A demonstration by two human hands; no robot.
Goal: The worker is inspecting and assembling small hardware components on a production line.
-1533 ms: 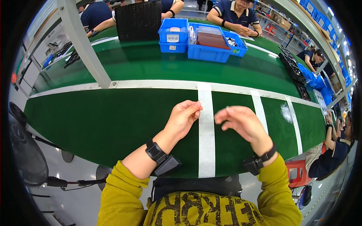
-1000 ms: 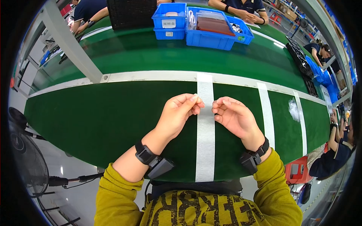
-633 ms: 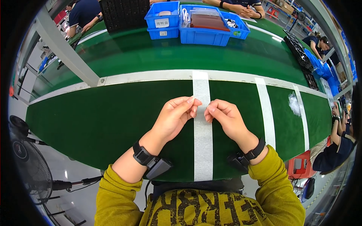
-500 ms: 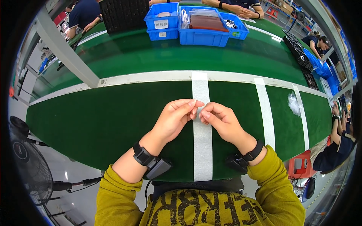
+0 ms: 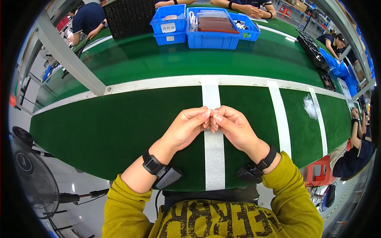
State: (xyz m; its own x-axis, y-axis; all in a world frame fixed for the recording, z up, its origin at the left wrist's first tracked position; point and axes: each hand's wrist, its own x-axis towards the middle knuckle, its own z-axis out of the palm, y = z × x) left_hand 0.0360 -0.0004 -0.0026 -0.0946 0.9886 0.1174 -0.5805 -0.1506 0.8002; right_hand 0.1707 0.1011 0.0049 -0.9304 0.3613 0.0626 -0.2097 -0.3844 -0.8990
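My left hand [image 5: 188,126] and my right hand [image 5: 234,126] meet fingertip to fingertip over the white strip [image 5: 214,158] that crosses the green work surface. Both are closed in a pinch, thumbs against forefingers. Whatever lies between the fingertips, if anything, is too small or too hidden to make out. A black strap with a dark box sits on each wrist.
Beyond the pale rail, blue bins [image 5: 212,40] hold brown sheets and small parts. A small clear plastic bag [image 5: 310,107] lies at the right. A grey post [image 5: 71,51] rises at the left, with a fan [image 5: 33,178] below it. Co-workers sit around.
My two hands have come together, so the fingertips now touch; a small gap was between them before. The right fingers have straightened a little.
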